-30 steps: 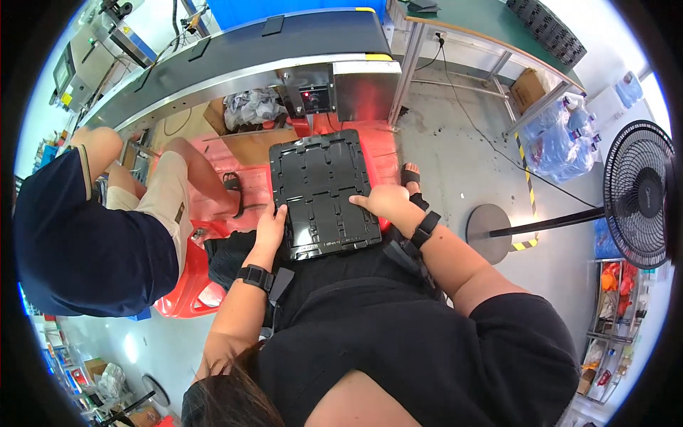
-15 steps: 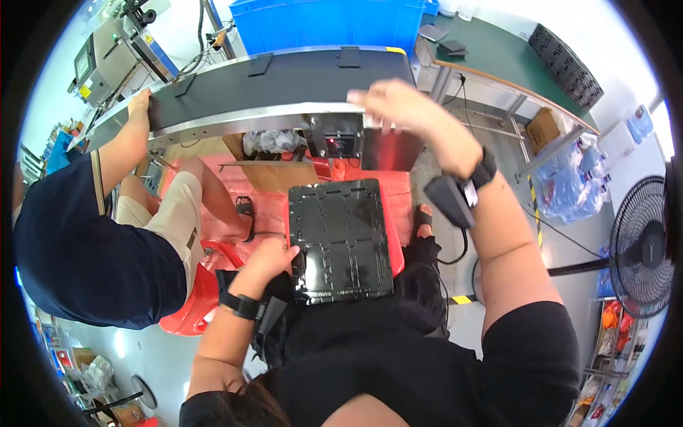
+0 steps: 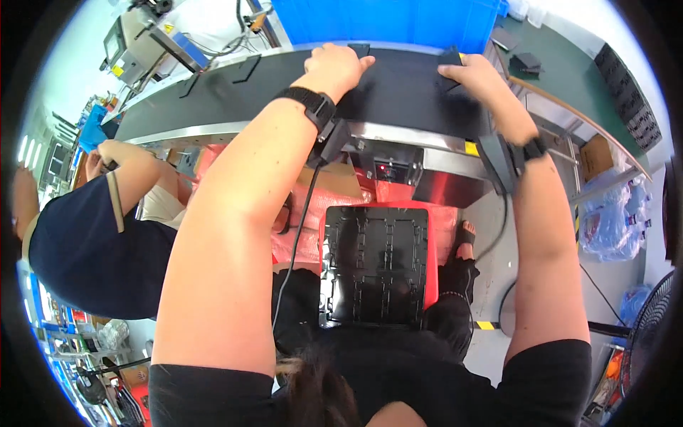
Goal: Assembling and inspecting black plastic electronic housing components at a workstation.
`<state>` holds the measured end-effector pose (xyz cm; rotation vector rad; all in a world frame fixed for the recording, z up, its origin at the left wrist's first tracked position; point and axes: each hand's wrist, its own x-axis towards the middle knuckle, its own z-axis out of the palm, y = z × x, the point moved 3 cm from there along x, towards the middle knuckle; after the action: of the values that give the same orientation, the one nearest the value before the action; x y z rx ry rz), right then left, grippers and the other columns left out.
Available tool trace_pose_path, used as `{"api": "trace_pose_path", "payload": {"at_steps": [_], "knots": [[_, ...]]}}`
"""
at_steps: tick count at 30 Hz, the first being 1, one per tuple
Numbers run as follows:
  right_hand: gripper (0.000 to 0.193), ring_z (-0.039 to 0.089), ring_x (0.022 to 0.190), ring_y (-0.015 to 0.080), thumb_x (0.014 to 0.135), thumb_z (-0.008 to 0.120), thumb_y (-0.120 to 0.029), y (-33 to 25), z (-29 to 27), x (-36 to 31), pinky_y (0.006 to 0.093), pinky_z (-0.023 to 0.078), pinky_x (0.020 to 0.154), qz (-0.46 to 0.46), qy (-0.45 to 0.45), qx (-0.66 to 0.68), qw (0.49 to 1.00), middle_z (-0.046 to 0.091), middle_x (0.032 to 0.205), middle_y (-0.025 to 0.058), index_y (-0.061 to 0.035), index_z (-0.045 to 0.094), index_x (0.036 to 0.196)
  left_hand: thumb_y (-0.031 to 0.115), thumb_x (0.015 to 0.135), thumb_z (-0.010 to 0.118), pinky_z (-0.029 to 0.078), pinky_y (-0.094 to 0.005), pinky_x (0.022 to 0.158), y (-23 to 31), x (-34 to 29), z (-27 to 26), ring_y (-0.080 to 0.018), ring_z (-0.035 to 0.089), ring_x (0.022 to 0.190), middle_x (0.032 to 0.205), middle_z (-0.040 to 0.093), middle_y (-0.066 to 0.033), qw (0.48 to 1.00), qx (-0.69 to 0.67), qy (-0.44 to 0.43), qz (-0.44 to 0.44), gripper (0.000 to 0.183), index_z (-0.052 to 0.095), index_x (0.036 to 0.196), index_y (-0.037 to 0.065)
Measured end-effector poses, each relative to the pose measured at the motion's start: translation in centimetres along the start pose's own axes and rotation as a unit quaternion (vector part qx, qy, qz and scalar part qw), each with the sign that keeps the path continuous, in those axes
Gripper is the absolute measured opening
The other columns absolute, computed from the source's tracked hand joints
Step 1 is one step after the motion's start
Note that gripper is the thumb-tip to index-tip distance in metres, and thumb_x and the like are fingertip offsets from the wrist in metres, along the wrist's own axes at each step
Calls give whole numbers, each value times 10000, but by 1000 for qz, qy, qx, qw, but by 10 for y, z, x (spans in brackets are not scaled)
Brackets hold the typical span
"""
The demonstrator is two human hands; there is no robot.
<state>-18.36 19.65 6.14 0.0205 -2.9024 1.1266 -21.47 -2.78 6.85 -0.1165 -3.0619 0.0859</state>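
Both my arms reach over a black conveyor belt (image 3: 405, 96). My right hand (image 3: 485, 77) pinches a thin flat black piece (image 3: 450, 60) near the belt's right end, tilting it up. Farther left, my left hand (image 3: 333, 69) is over the belt with its thumb spread from the fingers. Just past that thumb lies another flat black piece (image 3: 360, 49); whether they touch is unclear. A glossy black plastic tray (image 3: 376, 263) with moulded compartments rests at my lap, over something red, and neither hand touches it.
More flat black pieces (image 3: 247, 70) lie on the belt's left part. A blue bin (image 3: 384, 25) stands behind it. At the left sits a co-worker (image 3: 99, 249). A green table (image 3: 562, 92) with dark pieces is at the right, above bottled water (image 3: 612, 228); a fan (image 3: 651, 327) stands lower right.
My left hand has left the tray and reached forward over the belt. My right hand has moved right and taken hold of a flat black piece. The co-worker's hand has drawn back from the belt.
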Motion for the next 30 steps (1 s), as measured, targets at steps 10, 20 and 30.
{"api": "trace_pose_path", "payload": {"at_steps": [10,20,30], "knots": [[382,471,632,58,863,542,-363,19,102,-203,250,401,551,-22,-251,302,919,506,664,-3,16,583,834,340,708,689,483,-380,775,14,22,15,-340,607,876,976,622,-198,959,-251,14,131,408,639,944,11],[336,614,785,348,864,467,-277,31,213,-236,443,485,683,-19,-162,-67,984,627,788,196,-1,631,764,272,862,523,326,-250,438,-24,-160,1,-110,419,495,558,435,-15,835,-549,-14,19,273,505,718,41],[364,541,574,252,818,568,-331,-33,142,-185,376,439,582,-215,-122,51,968,560,626,157,11,579,695,293,887,466,426,-375,635,-65,-301,181,-268,544,629,617,526,-117,908,-405,-31,-97,365,520,699,-16]]}}
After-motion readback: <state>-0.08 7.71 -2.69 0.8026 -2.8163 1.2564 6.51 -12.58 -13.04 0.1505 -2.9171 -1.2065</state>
